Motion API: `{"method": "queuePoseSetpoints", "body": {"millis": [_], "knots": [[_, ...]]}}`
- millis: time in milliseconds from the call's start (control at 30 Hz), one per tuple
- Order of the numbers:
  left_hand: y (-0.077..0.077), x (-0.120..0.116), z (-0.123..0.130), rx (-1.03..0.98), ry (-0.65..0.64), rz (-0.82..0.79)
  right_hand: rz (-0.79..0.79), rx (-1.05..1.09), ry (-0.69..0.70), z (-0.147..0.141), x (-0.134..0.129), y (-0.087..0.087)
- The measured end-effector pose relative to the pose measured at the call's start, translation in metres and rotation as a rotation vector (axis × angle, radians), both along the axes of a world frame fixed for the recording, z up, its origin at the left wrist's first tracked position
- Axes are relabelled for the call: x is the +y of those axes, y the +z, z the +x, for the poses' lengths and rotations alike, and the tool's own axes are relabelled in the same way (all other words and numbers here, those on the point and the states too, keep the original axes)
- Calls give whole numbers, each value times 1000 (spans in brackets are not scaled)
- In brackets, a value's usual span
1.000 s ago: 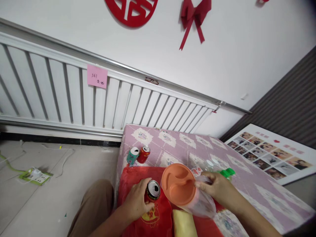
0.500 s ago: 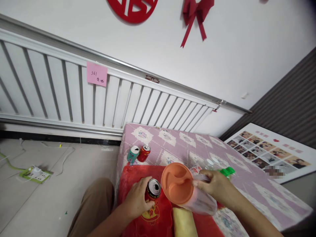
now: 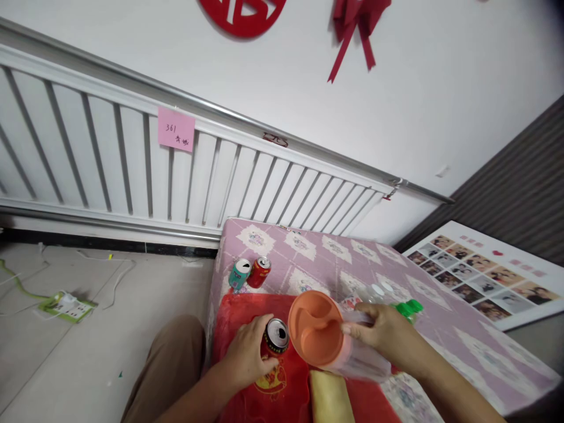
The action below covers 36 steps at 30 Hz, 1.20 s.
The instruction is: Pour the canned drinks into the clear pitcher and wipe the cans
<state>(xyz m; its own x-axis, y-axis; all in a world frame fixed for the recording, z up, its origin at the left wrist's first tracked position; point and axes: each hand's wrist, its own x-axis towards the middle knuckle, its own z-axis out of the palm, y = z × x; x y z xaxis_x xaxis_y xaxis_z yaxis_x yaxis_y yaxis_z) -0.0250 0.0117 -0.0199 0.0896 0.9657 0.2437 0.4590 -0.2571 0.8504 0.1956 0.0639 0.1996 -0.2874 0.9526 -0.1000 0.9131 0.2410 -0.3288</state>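
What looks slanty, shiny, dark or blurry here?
Head view: the radiator slants, so the camera seems tilted; head view: the top of the can in the left hand shines; head view: the pitcher looks slightly blurry at its base; head view: top right corner dark.

Room: home, apparently a bedroom;
Mattress (image 3: 368,251): lilac, floral, beside white radiator (image 3: 179,182);
Wall (image 3: 409,88): 1 red bow (image 3: 358,17), 1 round red cutout (image 3: 251,28);
Photo board (image 3: 478,276): rows of small photos

White wall (image 3: 418,100), red bow (image 3: 358,20) hung high. Slatted white radiator (image 3: 201,176) below. Grey tiled floor (image 3: 176,288). Purple floral-covered bed (image 3: 304,264); framed photo board (image 3: 478,273) beside dark ribbed panel (image 3: 520,158).
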Motion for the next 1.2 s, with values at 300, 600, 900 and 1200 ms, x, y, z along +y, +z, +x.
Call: {"method": "queuePoseSetpoints", "body": {"millis": [300, 600, 900, 1200], "knots": [[0, -1, 0, 0, 4, -9, 35, -58, -2, -7, -1, 4], [0, 0, -1, 3, 2, -14, 100, -73, -22, -14, -5, 11], [0, 0, -1, 0, 5, -11, 39, -102, -10, -13, 0, 4], [-1, 0, -1, -4, 0, -11, 37, -106, 12, -16, -3, 8]]}}
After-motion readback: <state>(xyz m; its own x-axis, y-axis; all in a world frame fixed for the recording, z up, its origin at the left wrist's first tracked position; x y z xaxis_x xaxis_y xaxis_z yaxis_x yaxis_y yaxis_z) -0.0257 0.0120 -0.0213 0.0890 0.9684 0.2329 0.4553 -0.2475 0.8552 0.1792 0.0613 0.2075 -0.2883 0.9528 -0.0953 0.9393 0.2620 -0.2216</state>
